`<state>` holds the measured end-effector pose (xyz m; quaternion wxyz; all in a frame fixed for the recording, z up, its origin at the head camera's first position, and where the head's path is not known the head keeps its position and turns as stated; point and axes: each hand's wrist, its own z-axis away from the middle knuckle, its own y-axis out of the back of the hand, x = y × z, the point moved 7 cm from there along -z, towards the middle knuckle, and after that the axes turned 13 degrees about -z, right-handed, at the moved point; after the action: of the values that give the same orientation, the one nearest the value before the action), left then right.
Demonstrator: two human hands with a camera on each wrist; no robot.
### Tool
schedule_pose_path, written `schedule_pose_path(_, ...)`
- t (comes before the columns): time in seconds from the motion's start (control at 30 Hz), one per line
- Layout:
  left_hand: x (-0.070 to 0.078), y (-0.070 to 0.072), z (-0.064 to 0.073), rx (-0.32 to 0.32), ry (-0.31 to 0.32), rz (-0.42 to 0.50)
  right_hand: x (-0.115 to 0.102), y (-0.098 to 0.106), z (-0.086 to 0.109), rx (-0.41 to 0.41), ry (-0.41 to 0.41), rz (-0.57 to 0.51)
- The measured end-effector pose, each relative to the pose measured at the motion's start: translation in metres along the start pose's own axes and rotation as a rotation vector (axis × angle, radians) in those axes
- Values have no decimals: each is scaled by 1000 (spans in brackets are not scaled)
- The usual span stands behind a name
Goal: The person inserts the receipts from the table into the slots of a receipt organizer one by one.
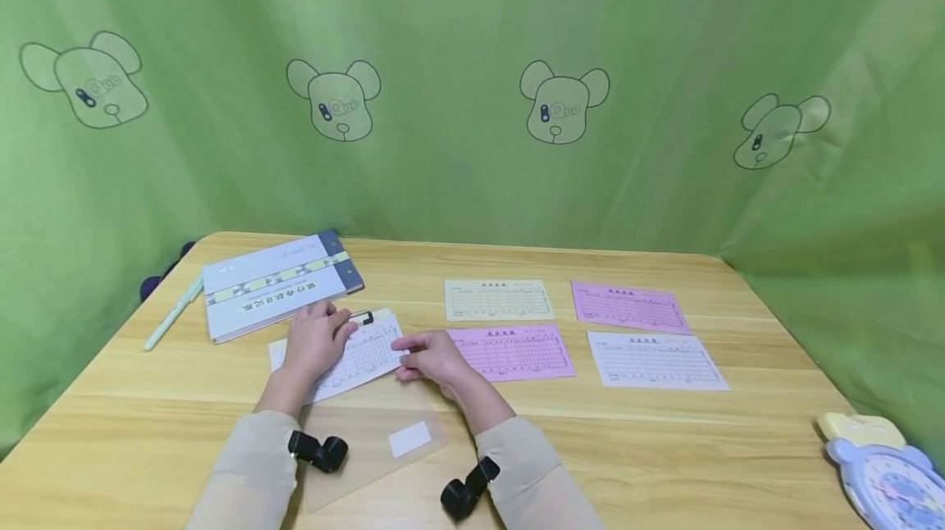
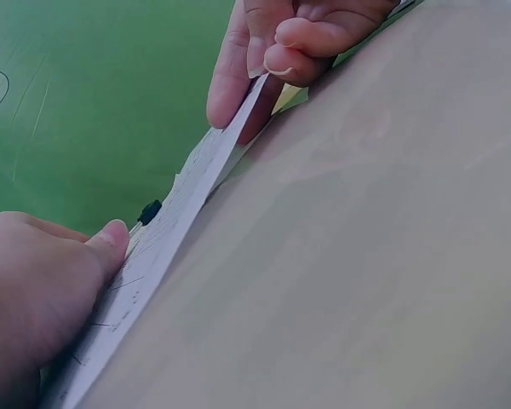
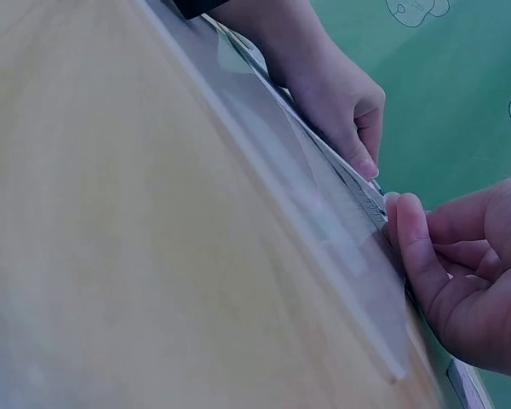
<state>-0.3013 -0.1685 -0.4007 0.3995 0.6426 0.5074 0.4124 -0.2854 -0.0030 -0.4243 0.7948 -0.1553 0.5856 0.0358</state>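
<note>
A white printed slip [image 1: 369, 354] lies at a slant over more paper [image 1: 277, 352], with a small black clip [image 1: 362, 317] at its upper edge. My left hand [image 1: 317, 339] grips the papers at that edge; its thumb lies right beside the clip's wire in the left wrist view, while its other fingers are mostly hidden there. My right hand [image 1: 437, 360] pinches the slip's right edge between thumb and fingers. Beneath and nearer me is a clear plastic sheet [image 1: 354, 452] carrying a white label [image 1: 409, 438].
Right of my hands lie two pink slips [image 1: 517, 352] [image 1: 630, 306], a yellowish slip [image 1: 498, 300] and another white slip [image 1: 657, 360]. A blue-grey book [image 1: 276, 284] and a pale green pen [image 1: 173, 314] are at far left. A blue clock [image 1: 897, 485] stands at the right edge.
</note>
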Motion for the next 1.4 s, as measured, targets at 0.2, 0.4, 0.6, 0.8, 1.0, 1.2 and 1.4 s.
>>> schedule_pose_path(0.2,1,0,0,15,-7,1,0,0,-5,12,-9,6)
schedule_pose_path(0.4,2,-1,-1,12,-10,3,-3,0,-9,35,-11,47)
schedule_pose_path(0.6,2,1,-1,17,-6,-1,-4,-1,-14,39,-13,70)
schedule_pose_path(0.8,1,0,-1,5,-9,0,-5,-3,-18,37,-20,64)
schedule_pose_path(1.0,1,0,-1,3,-7,-3,-7,-4,-19,45,-26,77)
schedule_pose_path(1.2,0,-1,-1,-1,-10,-1,-6,-5,-23,44,-26,67)
schedule_pose_path(1.4,0,0,-1,0,-3,6,-5,-6,-24,51,-21,59)
